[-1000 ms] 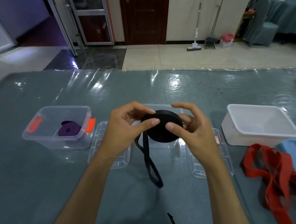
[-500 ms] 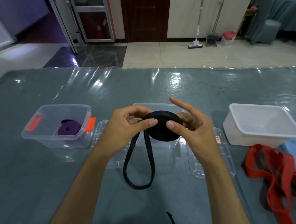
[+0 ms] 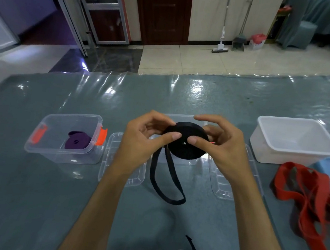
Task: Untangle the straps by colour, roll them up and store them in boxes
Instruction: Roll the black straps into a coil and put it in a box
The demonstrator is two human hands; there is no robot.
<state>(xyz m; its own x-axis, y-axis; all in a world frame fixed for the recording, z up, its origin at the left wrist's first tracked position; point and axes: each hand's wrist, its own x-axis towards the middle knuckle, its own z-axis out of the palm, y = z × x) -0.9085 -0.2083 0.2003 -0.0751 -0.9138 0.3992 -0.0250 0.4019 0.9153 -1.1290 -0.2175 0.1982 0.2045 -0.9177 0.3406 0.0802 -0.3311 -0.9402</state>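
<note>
Both hands hold a black strap roll (image 3: 186, 147) above the table's middle. My left hand (image 3: 140, 140) pinches its left side, my right hand (image 3: 222, 148) grips the right side. A loose black loop (image 3: 164, 183) hangs from the roll down to the table. A clear box (image 3: 181, 117) sits behind the roll, mostly hidden. At the left, a clear box with orange clips (image 3: 44, 131) holds a rolled purple strap (image 3: 76, 142). A tangled red strap (image 3: 311, 203) lies at the right.
A white box (image 3: 294, 155) stands at the right rear. Two clear lids lie flat, one at left centre (image 3: 107, 165) and another at right centre (image 3: 220, 188). A blue lid (image 3: 329, 167) sits beside the red strap. The table (image 3: 31, 202) has a glossy blue-grey cover.
The hanging black loop has opened wider and swung on the table as the hands turn the roll. The roll sits slightly more face-on.
</note>
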